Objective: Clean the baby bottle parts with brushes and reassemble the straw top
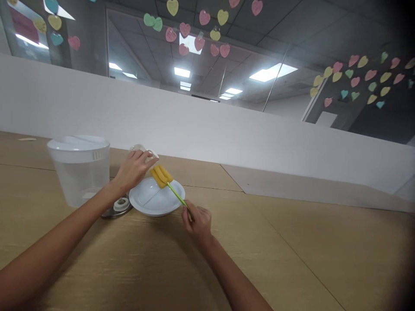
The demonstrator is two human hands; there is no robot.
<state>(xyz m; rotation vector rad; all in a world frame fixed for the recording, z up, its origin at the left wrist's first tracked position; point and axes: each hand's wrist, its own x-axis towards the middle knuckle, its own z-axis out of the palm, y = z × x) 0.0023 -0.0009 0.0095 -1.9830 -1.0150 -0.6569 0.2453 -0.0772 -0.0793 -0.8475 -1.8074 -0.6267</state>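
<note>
My left hand (pixel 132 170) grips a small clear cup (pixel 138 149) with a white handle, holding it up near the far side of the table. My right hand (pixel 197 223) is shut on the thin green handle of a bottle brush (pixel 177 194). Its yellow sponge head (pixel 161 176) sits just right of the cup, above the far rim of a shallow white plate (pixel 155 198). The sponge and cup look close, but I cannot tell whether they touch.
A clear plastic pitcher (pixel 79 170) with a white lid stands left of my left forearm. A round metal and white fitting (pixel 118 207) lies beside the plate. All of this is on a light wooden table (pixel 259 233) backed by a low white partition (pixel 194 125).
</note>
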